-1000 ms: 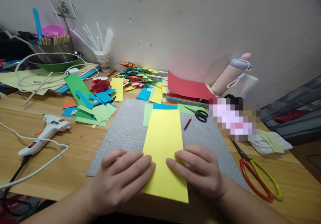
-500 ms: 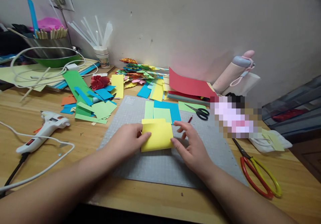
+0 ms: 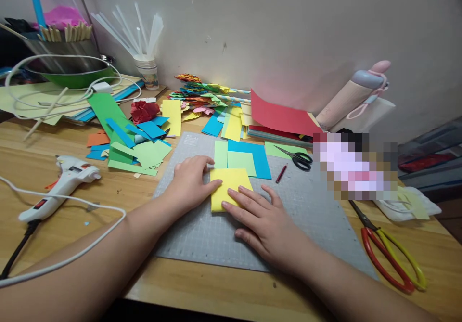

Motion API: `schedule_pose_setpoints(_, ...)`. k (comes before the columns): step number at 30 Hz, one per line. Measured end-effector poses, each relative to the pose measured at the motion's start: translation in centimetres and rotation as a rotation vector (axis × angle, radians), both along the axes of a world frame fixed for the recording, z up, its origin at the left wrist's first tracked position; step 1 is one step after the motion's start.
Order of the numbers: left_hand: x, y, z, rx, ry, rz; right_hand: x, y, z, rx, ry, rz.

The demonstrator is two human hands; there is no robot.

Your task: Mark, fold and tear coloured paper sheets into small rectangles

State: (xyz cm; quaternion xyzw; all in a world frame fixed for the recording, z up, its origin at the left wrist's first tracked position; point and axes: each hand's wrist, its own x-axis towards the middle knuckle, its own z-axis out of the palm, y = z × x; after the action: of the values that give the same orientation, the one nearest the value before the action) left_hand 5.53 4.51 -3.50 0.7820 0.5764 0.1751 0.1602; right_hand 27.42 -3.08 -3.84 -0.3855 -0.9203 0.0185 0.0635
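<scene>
A folded yellow paper [image 3: 231, 183] lies on the grey cutting mat [image 3: 310, 216]. My left hand [image 3: 189, 182] rests at its left edge, fingers curled, thumb tip pressing the paper. My right hand [image 3: 262, 218] lies flat over the lower right part of the paper, fingers stretched out and pointing left along the fold. Just beyond the yellow paper lie a light green strip [image 3: 220, 153], a green piece [image 3: 241, 162] and a blue sheet [image 3: 260, 156].
A white glue gun [image 3: 59, 185] with its cable lies at the left. Black scissors [image 3: 298, 158] and a red pen [image 3: 281, 173] sit on the mat; red-and-yellow scissors [image 3: 391, 252] lie at the right. Paper scraps [image 3: 133, 146], a red sheet [image 3: 281, 117] and a cup of sticks [image 3: 146, 74] fill the back.
The long yellow sheet has been folded in half, its near end brought away from me. Both hands moved forward with it; my right hand now lies flat on the fold.
</scene>
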Motion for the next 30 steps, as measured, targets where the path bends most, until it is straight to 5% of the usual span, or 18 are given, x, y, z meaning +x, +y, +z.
schedule_pose_setpoints(6, -1.0, 0.2, -0.4, 0.050, -0.025, -0.197, -0.5, -0.5, 0.0, 0.054, -0.015, 0.036)
schedule_pose_setpoints(18, -1.0, 0.1, -0.5, 0.044, -0.031, -0.184, -1.9, -0.6, 0.2, 0.079, 0.005, 0.086)
schedule_pose_setpoints(30, -1.2, 0.0, -0.8, 0.044, -0.054, -0.203, -1.9, -0.1, 0.6, -0.082, -0.001, 0.137)
